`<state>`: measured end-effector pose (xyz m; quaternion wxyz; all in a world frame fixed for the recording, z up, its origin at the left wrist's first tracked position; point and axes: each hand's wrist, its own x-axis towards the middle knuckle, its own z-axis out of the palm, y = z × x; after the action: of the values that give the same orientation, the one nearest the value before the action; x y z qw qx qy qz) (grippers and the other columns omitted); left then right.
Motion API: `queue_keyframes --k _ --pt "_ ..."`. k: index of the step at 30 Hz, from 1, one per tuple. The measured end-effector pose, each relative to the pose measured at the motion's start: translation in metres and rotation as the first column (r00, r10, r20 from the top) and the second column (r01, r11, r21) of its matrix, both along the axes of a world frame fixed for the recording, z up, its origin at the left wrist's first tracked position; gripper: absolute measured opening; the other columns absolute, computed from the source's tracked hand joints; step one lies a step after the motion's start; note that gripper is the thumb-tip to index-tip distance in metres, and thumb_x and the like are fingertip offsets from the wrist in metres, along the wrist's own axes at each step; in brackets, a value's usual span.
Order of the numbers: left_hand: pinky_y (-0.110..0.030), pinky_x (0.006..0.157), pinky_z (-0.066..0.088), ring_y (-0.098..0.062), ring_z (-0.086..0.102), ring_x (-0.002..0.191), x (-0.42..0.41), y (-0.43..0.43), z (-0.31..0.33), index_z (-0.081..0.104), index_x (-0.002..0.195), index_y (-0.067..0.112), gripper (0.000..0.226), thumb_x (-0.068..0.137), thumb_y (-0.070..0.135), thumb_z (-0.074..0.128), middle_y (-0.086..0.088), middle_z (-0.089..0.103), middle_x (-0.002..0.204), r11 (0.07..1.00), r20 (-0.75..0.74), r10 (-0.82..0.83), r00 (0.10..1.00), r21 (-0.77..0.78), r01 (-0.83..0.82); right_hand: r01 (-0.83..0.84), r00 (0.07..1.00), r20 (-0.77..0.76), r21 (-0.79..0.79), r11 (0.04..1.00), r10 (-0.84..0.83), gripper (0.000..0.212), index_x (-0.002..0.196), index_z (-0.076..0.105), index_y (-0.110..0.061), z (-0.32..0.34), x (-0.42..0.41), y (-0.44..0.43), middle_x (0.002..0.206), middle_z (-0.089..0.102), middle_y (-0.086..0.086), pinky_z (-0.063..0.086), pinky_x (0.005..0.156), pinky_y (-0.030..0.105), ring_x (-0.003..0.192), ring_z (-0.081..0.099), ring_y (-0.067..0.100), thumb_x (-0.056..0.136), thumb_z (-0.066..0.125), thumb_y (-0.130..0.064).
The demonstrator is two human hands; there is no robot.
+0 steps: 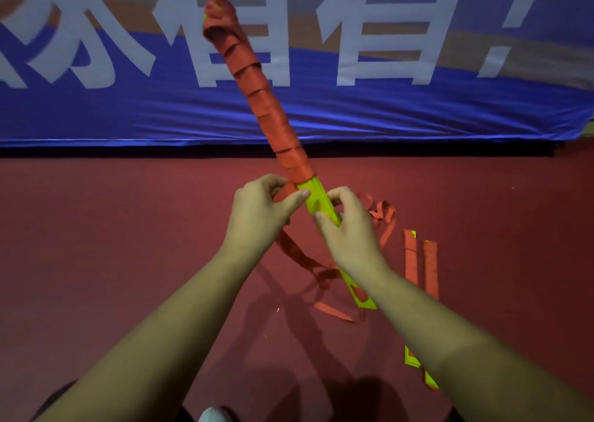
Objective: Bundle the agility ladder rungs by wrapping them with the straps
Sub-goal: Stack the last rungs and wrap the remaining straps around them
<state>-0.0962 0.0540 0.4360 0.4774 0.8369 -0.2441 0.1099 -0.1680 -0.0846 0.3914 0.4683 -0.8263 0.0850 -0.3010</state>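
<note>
A flat lime-green plastic rung bundle [316,204], spiral-wrapped in matte orange woven strap [257,83], slants toward the frame's upper centre. The left hand [260,219] pinches the strap's wrapped edge. The right hand [345,228] curls round the bare green part.

Head-worn wide view, facing forward and down; close above left hand [257,220], right hand [348,233]

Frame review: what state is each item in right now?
Rung bundle: held up tilted, upper part wrapped, lower part bare.
Strap: spiralled round the bundle, loose tail hanging down.
Left hand: pinches strap at wrap edge.
Right hand: grips bare rungs.
Floor pieces: lying flat, orange-covered.
</note>
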Motion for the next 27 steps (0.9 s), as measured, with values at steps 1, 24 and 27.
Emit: queue_keyframes --k 1,24,27 --pt "-0.03 0.056 0.044 -0.01 0.063 0.052 -0.002 -0.001 -0.001 0.069 0.086 0.014 0.033 0.078 0.045 0.077 0.003 0.059 0.053 1.0 -0.006 0.005 1.0 -0.018 -0.005 0.006 1.0 0.016 -0.047 0.999 -0.006 0.02 0.091 0.053 -0.017 0.0 0.0 0.001 0.089 0.056 0.002 0.043 0.074 0.028 0.08 0.052 0.015 0.08 0.068 -0.009" --pt "-0.012 0.051 0.035 -0.002 0.042 0.052 0.011 0.022 0.011 0.063 0.098 0.006 0.007 0.094 0.003 0.057 0.013 0.058 0.06 0.848 -0.27 -0.483 0.833 -0.38 0.368 -0.414 0.746 -0.067 0.733 0.539 0.663 0.036 0.116 0.06 -0.002 0.011 -0.018 -0.001 0.098 0.068 0.015 0.057 0.075 0.039 0.08 0.069 0.027 0.082 0.07 -0.008" --pt "-0.013 0.054 0.039 -0.003 0.048 0.054 0.012 0.024 0.012 0.062 0.1 0.003 0.009 0.093 0.004 0.058 0.009 0.061 0.065 0.838 -0.272 -0.502 0.821 -0.388 0.384 -0.425 0.784 -0.026 0.705 0.567 0.621 0.029 0.119 0.055 -0.003 0.012 -0.02 0.002 0.094 0.067 0.011 0.058 0.072 0.036 0.081 0.071 0.027 0.09 0.058 0.002"
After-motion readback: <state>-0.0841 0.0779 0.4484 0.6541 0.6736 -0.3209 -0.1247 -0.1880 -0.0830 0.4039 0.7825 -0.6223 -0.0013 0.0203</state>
